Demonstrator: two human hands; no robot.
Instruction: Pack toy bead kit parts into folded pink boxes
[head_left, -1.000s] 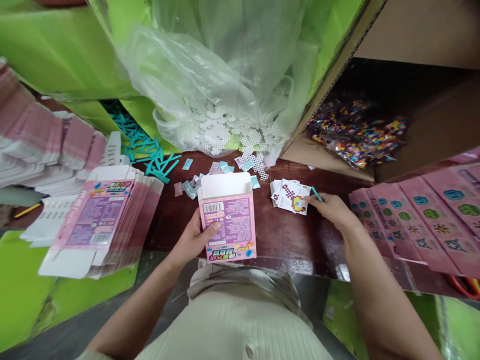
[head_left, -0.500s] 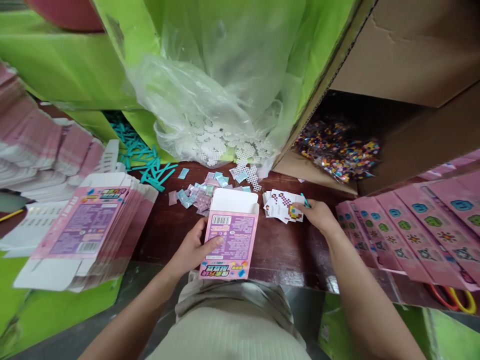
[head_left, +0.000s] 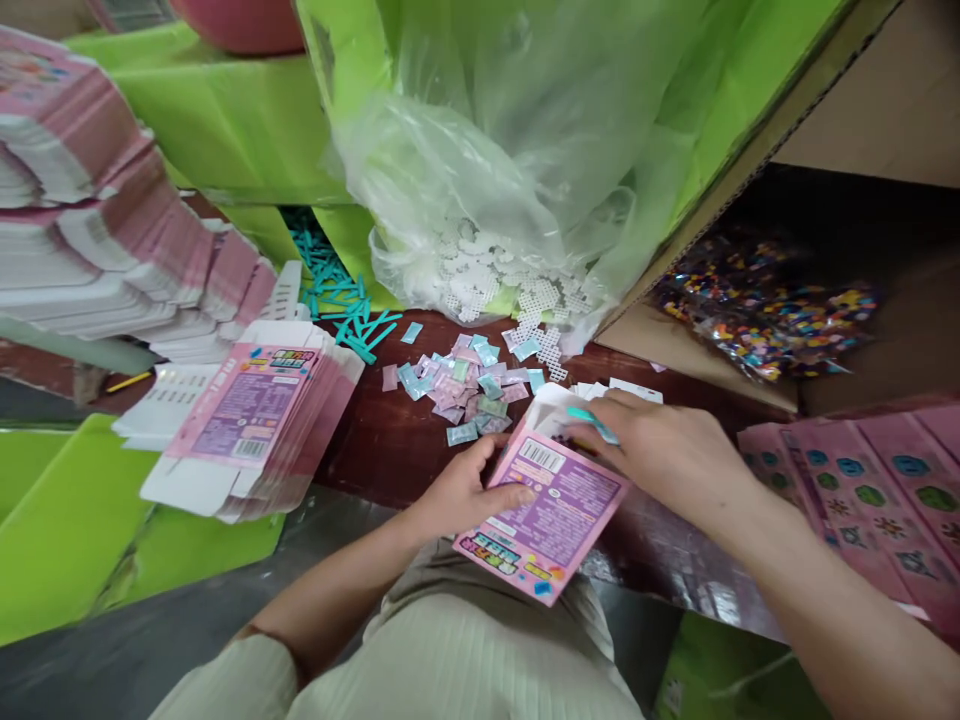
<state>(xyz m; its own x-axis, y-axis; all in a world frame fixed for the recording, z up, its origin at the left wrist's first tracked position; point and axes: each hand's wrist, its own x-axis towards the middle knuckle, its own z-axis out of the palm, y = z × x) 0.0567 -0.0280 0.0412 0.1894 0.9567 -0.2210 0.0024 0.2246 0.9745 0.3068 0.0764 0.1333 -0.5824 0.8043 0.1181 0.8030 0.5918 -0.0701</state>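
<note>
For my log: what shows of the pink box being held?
The pink box, seemingly thin card, has a purple panel, barcode and colourful lettering. It slants at the table's near edge, open white end facing away. The left hand holds its side, thumb on the panel; the right hand, with a teal stick, is at the opening.

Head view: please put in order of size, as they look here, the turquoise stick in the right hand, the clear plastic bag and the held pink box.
1. Clear plastic bag
2. Pink box, in the left hand
3. Turquoise stick, in the right hand
</note>
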